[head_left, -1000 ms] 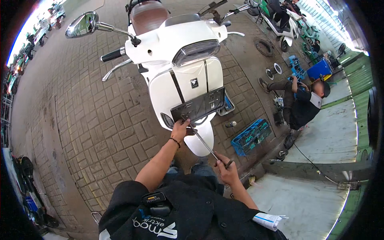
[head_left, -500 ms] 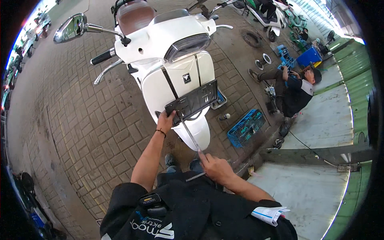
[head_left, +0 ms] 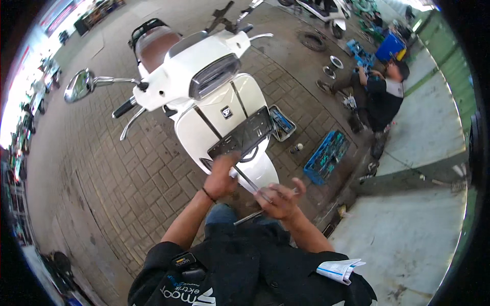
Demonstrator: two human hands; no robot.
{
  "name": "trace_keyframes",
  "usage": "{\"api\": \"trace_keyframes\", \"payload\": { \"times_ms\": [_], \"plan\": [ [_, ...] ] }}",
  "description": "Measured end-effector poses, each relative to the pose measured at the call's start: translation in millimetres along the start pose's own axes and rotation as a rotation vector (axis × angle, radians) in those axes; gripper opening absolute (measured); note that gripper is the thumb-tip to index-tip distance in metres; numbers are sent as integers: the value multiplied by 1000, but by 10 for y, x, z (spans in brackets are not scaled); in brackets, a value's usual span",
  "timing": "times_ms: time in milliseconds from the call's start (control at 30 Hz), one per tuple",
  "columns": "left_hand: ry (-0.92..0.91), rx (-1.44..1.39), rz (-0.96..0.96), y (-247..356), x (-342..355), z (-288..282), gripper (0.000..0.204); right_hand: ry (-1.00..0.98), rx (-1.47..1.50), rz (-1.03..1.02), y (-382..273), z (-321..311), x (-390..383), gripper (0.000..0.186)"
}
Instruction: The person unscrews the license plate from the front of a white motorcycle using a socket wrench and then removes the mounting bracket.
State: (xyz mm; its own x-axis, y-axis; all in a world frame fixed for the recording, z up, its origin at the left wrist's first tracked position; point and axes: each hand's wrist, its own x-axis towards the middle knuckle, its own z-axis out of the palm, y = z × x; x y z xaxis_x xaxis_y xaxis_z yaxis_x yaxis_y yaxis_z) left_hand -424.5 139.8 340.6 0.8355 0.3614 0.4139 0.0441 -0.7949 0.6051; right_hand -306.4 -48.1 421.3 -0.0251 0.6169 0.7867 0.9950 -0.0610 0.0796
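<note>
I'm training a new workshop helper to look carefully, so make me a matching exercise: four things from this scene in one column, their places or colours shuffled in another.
Things
1. Seat
2. Dark flat panel
3. Metal tool
4. Open crate

Places or colours
A. At the person's right hand
B. Blue, on the ground to the right of the scooter
C. Brown
D. Against the scooter's white front

Right pairs: 1-C, 2-D, 3-A, 4-B

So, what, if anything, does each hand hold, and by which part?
Right hand: a long metal tool, by its handle end. Left hand: too blurred near the other end to tell.
</note>
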Motion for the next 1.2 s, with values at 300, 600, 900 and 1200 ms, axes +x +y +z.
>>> {"api": "trace_keyframes", "payload": {
  "times_ms": [300,600,900,1200],
  "plan": [
    [-708,-98,512,-106,506,-160,36,423,10,941,-483,343,204,64],
    [-691,34,548,17,641,-301,28,1186,478,1443,-1090,1102,286,28],
    [-804,-22,775,-56,471,-228,37,993,342,1547,-1032,961,186,21],
    [-687,34,693,-37,641,-124,32,987,567,1807,-1146,954,796,45]
  ]
}}
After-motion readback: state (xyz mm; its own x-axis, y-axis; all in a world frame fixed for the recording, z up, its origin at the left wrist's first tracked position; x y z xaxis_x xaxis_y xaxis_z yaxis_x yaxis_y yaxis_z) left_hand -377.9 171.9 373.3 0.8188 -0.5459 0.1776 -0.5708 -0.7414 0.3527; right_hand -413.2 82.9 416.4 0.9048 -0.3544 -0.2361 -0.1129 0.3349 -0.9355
